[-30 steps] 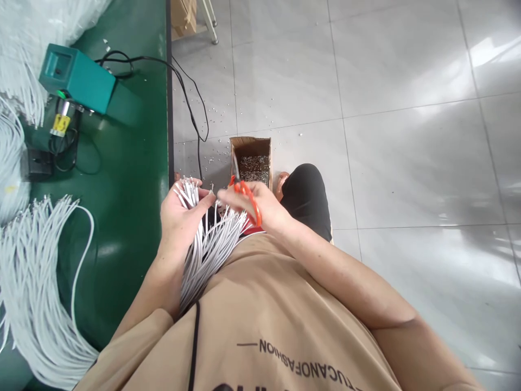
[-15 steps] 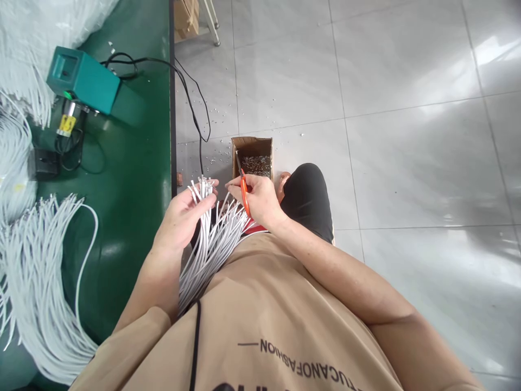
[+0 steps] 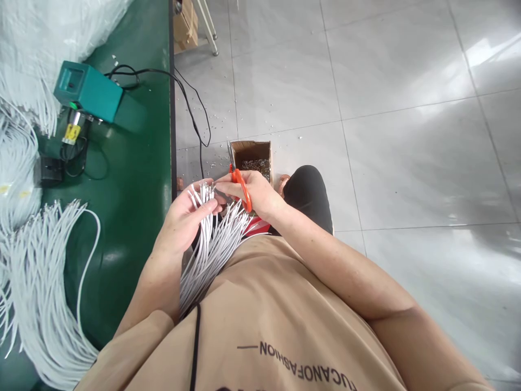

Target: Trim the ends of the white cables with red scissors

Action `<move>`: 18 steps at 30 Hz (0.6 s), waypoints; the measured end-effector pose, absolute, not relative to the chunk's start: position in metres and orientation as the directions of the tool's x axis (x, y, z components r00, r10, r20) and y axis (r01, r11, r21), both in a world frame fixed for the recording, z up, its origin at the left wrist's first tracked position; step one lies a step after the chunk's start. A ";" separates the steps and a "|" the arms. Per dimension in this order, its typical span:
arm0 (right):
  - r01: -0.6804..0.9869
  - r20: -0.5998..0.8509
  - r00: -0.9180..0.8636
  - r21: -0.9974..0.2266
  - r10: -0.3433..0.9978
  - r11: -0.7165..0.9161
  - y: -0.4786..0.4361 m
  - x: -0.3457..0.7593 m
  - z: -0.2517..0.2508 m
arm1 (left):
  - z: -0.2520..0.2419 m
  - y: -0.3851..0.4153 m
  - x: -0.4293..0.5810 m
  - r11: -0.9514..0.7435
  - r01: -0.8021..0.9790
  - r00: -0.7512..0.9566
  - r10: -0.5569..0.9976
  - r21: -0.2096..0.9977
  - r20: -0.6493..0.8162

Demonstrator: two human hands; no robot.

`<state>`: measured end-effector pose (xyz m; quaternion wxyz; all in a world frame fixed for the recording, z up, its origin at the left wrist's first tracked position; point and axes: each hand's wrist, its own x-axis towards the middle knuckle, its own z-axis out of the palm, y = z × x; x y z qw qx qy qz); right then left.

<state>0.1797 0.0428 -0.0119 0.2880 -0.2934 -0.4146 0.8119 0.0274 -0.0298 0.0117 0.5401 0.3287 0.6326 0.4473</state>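
My left hand [image 3: 183, 217] is closed round a small bunch of white cables [image 3: 207, 220], their ends poking up past the thumb. A thicker sheaf of loose white cables [image 3: 222, 244] lies across my lap just right of it. In my right hand [image 3: 258, 193] is a pair of orange-handled scissors [image 3: 243, 190], blades pointing up and away from me. The thumb and index finger of that hand reach to the cable ends at my left hand; whether they pinch one is too small to tell.
A cardboard box [image 3: 268, 157] with cut bits inside stands on the floor beyond my hands, scraps scattered around it. On the green table [image 3: 122, 217] at left are a teal device [image 3: 91, 92], a black cord [image 3: 154, 71] and large bundles of white cables [image 3: 44, 271].
My right hand has moved left to the cable ends in my left hand. The scissors have swung with it, their blades now at the box's left edge. The view has shifted slightly.
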 end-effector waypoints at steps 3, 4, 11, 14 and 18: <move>-0.308 -0.169 -0.722 -0.789 0.671 -0.531 0.043 0.179 -0.019 | 0.012 -0.030 0.028 0.382 -0.050 -0.166 0.908 0.923 -0.385; -0.322 -0.154 -0.744 -0.771 0.651 -0.550 0.042 0.179 -0.021 | 0.013 -0.030 0.029 0.381 -0.050 -0.158 0.910 0.923 -0.384; -0.373 -0.185 -0.687 -0.740 0.703 -0.560 0.035 0.176 -0.027 | 0.012 -0.030 0.031 0.391 0.033 -0.215 0.902 0.920 -0.375; -0.384 -0.251 -0.600 -0.743 0.760 -0.548 0.029 0.174 -0.025 | 0.009 -0.031 0.028 0.383 0.182 -0.306 0.897 0.906 -0.318; -0.384 -0.203 -0.620 -0.764 0.758 -0.519 0.025 0.171 -0.026 | 0.007 -0.030 0.025 0.389 0.263 -0.382 0.882 0.883 -0.275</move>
